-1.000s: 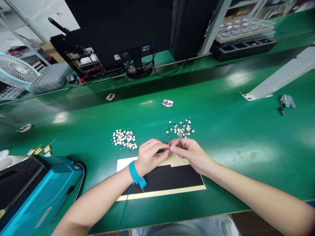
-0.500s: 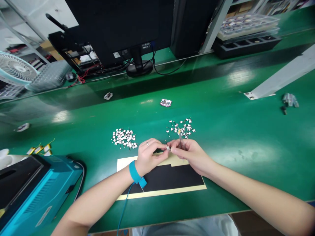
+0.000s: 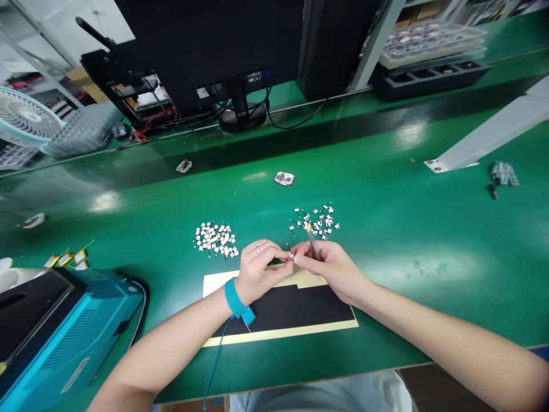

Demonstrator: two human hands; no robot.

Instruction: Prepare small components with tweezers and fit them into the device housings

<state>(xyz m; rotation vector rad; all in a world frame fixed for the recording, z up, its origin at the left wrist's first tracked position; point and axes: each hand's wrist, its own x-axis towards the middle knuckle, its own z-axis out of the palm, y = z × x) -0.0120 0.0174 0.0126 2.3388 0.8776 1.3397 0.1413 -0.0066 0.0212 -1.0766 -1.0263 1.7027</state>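
Observation:
Between the fingertips of my left hand is a small white part with a short dark lead. My right hand is closed around tweezers, whose yellowish end points up and away. Its thumb and forefinger meet the same small part, so both hands touch at it. Beneath the hands lies a cream sheet with a black strip. Beyond them sit two groups of similar small parts, a dense pile on the left and a looser scatter on the right.
A teal-and-black machine stands at the left, with yellow-edged pieces behind it. A small device housing lies farther back. A monitor stand and a slanted white metal post rise from the green bench. A teal cord trails from my left wristband.
The view has shifted very slightly. Both hands keep nearly the same pose at the small part, with the tweezers tilted a little more to the left.

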